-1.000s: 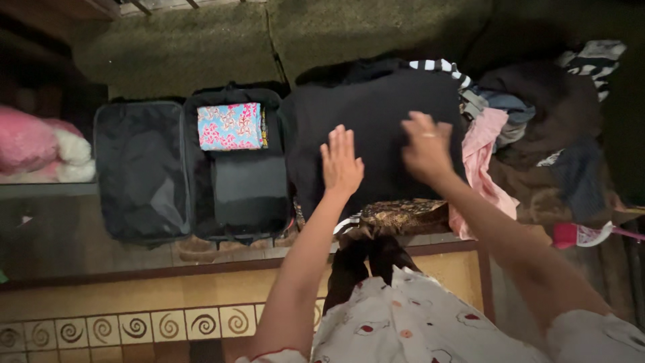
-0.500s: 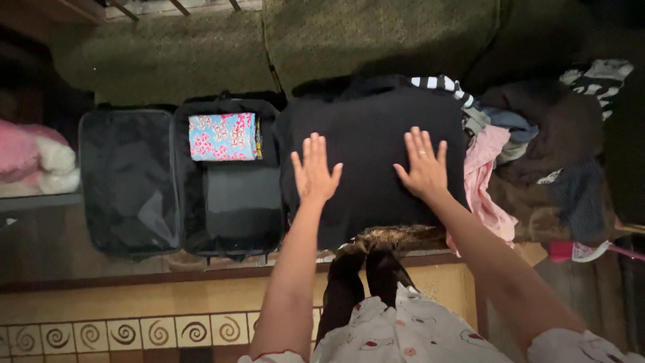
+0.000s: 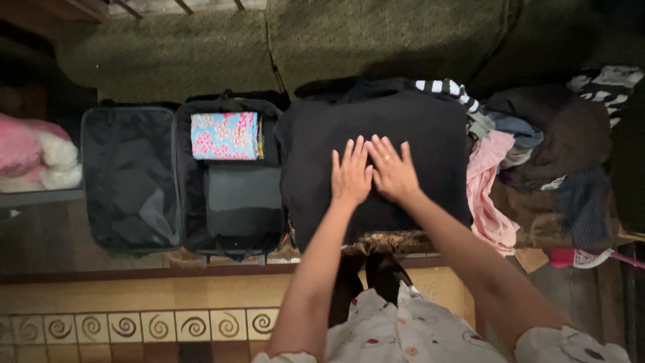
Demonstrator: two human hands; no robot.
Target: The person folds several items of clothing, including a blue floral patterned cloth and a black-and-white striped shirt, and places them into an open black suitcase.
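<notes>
A black garment point(image 3: 376, 144) lay spread flat as a broad, squarish shape, its near edge hanging slightly over a ledge. It sat just right of an open dark suitcase point(image 3: 181, 178), and its right edge touched a heap of mixed clothes point(image 3: 531, 154).

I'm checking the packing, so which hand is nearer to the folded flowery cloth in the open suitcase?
Left. The left hand lies flat on the black garment, on the side toward the flowery cloth. The right hand lies beside it, farther away.
</notes>
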